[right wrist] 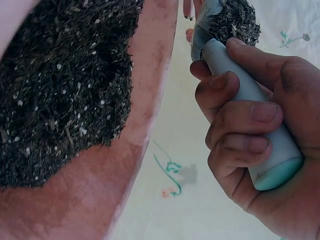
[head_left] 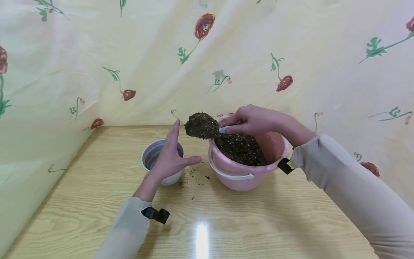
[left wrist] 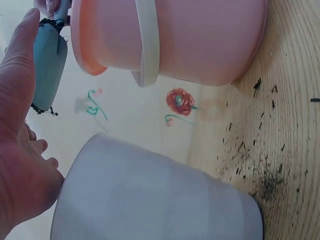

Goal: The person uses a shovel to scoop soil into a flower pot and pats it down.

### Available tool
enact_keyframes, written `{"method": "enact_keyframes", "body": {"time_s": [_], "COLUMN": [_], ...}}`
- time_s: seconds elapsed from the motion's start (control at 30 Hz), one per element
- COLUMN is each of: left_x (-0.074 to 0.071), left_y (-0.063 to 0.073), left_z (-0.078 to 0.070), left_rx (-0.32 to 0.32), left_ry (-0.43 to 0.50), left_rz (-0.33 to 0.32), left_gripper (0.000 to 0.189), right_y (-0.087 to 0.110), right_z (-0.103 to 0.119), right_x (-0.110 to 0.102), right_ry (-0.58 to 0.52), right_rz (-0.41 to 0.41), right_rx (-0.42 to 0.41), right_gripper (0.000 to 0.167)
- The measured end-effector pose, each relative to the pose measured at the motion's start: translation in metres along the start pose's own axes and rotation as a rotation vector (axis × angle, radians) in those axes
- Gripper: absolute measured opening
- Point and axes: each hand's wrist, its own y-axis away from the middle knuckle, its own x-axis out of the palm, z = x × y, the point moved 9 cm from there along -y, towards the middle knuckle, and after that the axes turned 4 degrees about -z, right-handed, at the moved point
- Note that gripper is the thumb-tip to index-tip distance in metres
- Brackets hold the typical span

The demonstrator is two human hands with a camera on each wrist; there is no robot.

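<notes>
My right hand grips the pale blue handle of a hand trowel, fingers curled round it. Dark soil is heaped on the blade, held above the left rim of a pink bucket. More dark potting soil with white specks lies inside that bucket. My left hand is raised over the right side of a grey-white plant pot, its fingers straight and thumb spread toward the bucket. In the left wrist view, the trowel's blue underside shows just beyond the thumb.
Soil crumbs lie scattered on the wood-grain table between pot and bucket. The bucket's white handle hangs down its front. A flower-patterned cloth hangs behind the table and along its left side.
</notes>
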Motion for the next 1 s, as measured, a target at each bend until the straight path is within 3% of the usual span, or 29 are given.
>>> {"method": "enact_keyframes", "body": {"time_s": [0.4, 0.7, 1.0], "left_x": [-0.015, -0.036, -0.046], "left_y": [0.008, 0.015, 0.021], "left_z": [0.008, 0.016, 0.021], "left_rx": [-0.024, -0.038, -0.034], "left_ry": [-0.03, -0.048, -0.054], "left_rz": [-0.028, -0.067, -0.084], "left_gripper": [0.126, 0.129, 0.128], "right_y": [-0.02, -0.035, -0.05], "right_z": [0.014, 0.026, 0.034], "right_x": [0.011, 0.018, 0.028], "right_ry": [-0.003, 0.017, 0.031], "right_rz": [0.032, 0.034, 0.081], "right_rx": [-0.009, -0.042, -0.04], "right_gripper": [0.025, 0.025, 0.031]}}
